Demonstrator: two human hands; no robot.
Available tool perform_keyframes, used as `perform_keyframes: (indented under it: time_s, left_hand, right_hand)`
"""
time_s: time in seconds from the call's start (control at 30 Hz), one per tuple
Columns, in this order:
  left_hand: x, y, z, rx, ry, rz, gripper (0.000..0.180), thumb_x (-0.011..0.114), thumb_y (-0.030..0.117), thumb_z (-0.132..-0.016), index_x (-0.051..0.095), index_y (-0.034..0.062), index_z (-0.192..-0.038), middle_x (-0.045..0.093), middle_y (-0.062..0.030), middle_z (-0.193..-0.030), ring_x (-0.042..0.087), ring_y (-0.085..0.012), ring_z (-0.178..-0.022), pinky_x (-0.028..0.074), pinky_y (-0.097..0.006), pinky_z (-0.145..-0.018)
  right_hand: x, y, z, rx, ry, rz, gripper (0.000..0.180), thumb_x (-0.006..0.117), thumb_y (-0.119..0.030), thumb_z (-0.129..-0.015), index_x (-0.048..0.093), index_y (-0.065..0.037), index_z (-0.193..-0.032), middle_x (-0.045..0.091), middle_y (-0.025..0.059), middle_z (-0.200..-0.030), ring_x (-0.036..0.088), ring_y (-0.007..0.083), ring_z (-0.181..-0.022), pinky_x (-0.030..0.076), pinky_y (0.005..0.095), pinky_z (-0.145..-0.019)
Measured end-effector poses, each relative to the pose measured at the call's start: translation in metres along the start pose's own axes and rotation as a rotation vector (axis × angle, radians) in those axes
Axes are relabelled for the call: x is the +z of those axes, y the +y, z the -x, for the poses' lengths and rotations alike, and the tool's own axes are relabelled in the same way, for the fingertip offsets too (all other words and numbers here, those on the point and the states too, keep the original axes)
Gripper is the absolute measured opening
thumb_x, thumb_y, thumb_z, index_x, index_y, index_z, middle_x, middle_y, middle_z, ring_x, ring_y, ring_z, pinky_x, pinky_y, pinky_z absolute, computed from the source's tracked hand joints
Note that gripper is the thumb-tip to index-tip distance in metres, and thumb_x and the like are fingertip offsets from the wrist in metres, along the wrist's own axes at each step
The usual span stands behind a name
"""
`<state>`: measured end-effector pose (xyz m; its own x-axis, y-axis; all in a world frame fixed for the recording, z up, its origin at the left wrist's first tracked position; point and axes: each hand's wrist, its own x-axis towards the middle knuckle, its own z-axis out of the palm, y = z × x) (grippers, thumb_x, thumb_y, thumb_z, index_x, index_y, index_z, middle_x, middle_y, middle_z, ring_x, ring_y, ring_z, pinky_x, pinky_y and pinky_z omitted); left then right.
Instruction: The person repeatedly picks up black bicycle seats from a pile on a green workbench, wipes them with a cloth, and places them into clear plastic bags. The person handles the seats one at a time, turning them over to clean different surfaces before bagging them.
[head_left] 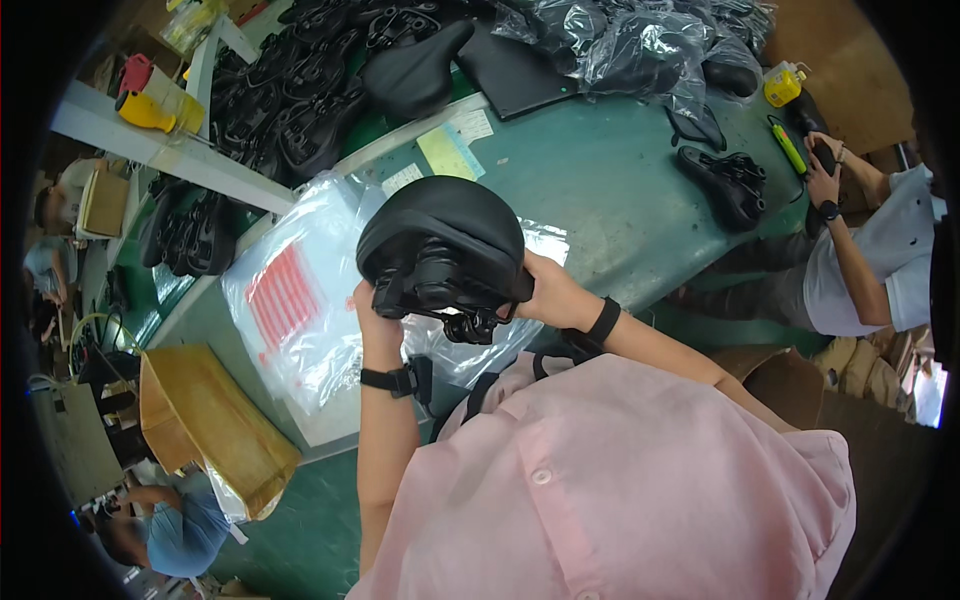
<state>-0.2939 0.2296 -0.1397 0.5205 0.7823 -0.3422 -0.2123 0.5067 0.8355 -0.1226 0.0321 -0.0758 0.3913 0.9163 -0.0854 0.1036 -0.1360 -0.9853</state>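
Observation:
A black bicycle saddle [440, 235] is held up above the table between my two hands, its rear end and underside springs facing me. My left hand [378, 318] grips its left side, with the fingers mostly hidden behind it. On the right edge, my right hand [548, 290] is closed around the saddle's side. Beneath it lies a stack of clear plastic bags [290, 300] with red print. Yellow and white paper slips [450, 152] rest on the table just beyond the saddle.
Many black saddles [300, 100] are piled at the far left, and plastic-wrapped ones [640, 50] at the back. A single saddle [725, 185] lies on the green table [620, 190] at right, near a co-worker [870, 250]. A brown cardboard box [215, 420] stands at lower left.

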Motion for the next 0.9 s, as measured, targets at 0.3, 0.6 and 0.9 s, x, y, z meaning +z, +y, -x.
perform_keyframes:
  time_s: [0.3, 0.6, 0.9]
  left_hand:
    - [-0.049, -0.011, -0.013, -0.03, 0.128, -0.142, 0.023, 0.055, 0.016, -0.092, 0.065, -0.0015, -0.104, 0.056, 0.0019, -0.069, 0.05, -0.0066, -0.055, 0.039, -0.02, -0.049]
    - [-0.032, 0.0, 0.016, 0.555, 0.322, -0.888, 0.018, 0.058, 0.018, -0.092, 0.065, 0.0036, -0.1, 0.054, 0.0017, -0.075, 0.047, -0.0059, -0.068, 0.04, -0.022, -0.057]
    - [0.014, -0.004, 0.076, -0.079, -0.105, -0.753, 0.022, 0.055, 0.02, -0.093, 0.064, 0.0008, -0.087, 0.057, -0.002, -0.065, 0.052, -0.0073, -0.052, 0.04, -0.021, -0.048]
  right_hand:
    - [0.021, 0.046, -0.014, 0.167, -0.14, 0.003, 0.077, 0.083, -0.008, -0.063, 0.044, -0.002, -0.13, 0.063, 0.0131, -0.112, 0.061, 0.0258, -0.101, 0.047, 0.0336, -0.089]
    - [0.022, 0.104, 0.013, 0.66, -0.105, -0.679, 0.053, 0.072, -0.021, -0.082, 0.05, 0.004, -0.123, 0.061, 0.0119, -0.109, 0.06, 0.02, -0.095, 0.048, 0.0306, -0.085]
    - [-0.027, 0.055, 0.006, 0.36, -0.008, 0.17, 0.017, 0.055, -0.019, -0.091, 0.058, -0.006, -0.102, 0.063, 0.0073, -0.084, 0.061, 0.0132, -0.066, 0.049, 0.0294, -0.056]
